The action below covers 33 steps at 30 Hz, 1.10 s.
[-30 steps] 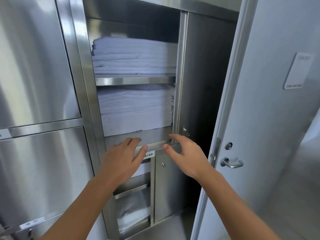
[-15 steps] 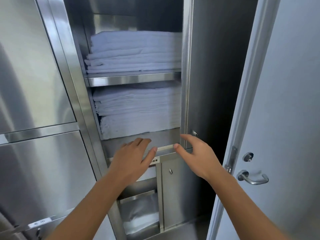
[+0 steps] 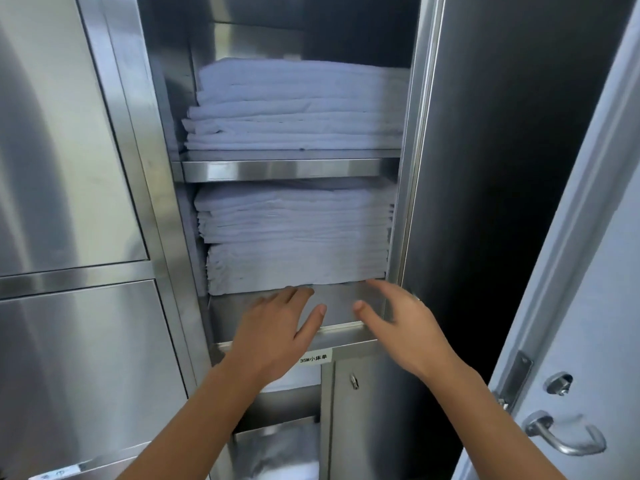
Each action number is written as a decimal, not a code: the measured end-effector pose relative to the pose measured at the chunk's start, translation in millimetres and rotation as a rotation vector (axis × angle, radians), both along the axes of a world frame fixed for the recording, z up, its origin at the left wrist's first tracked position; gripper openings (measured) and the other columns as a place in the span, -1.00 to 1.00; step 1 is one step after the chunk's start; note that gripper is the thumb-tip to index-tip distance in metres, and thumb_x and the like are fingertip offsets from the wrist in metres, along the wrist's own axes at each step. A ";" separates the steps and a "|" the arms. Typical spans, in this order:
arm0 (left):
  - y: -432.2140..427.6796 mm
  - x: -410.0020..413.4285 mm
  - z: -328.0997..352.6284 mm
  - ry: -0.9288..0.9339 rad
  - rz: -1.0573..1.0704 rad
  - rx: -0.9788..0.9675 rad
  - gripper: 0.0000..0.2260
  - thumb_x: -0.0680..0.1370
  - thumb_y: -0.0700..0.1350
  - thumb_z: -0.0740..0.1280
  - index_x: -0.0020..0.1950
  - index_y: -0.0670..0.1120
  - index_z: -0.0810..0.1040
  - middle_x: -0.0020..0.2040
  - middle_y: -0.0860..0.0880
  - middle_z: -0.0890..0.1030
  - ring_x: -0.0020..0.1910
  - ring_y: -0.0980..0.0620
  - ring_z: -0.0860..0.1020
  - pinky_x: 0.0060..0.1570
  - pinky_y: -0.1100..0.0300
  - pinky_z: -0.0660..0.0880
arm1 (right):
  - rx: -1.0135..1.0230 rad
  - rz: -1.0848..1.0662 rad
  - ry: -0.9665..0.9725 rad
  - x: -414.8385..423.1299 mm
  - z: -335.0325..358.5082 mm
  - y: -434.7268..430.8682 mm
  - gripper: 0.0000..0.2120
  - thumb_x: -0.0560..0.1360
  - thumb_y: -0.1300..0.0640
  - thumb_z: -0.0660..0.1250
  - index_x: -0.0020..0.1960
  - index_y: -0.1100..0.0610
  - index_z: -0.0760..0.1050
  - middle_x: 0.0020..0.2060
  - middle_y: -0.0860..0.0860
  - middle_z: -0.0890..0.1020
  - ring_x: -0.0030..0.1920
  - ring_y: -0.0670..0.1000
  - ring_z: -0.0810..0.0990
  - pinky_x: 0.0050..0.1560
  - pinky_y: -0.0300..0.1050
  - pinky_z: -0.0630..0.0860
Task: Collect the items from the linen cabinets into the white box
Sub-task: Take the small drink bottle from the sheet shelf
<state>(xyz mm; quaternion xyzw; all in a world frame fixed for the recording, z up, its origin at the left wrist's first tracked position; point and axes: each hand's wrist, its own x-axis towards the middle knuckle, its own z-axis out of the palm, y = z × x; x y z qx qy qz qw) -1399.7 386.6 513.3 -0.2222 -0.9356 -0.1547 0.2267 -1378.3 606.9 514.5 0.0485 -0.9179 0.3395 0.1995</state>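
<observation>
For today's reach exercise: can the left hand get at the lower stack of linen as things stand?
Probably yes. The cabinet door stands open; the left hand is open, fingertips at the bottom edge of the lower stack, nothing between.

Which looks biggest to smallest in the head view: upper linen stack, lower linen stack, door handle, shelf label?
1. Tied: upper linen stack and lower linen stack, too alike to rank.
2. door handle
3. shelf label
The handle seems nearer the camera, so that rank is by look only.
</observation>
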 end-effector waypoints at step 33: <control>100.3 -264.2 24.8 0.120 -0.536 0.109 -0.55 0.56 0.25 -0.02 0.19 0.05 0.51 0.03 0.08 0.61 -0.15 -0.07 0.56 -0.14 0.11 0.43 | -0.269 -0.682 0.220 -193.0 0.2 66.8 0.00 0.39 -0.25 0.53 0.64 -0.10 0.03 0.58 -0.14 0.23 0.53 -0.08 0.29 0.47 -0.01 0.36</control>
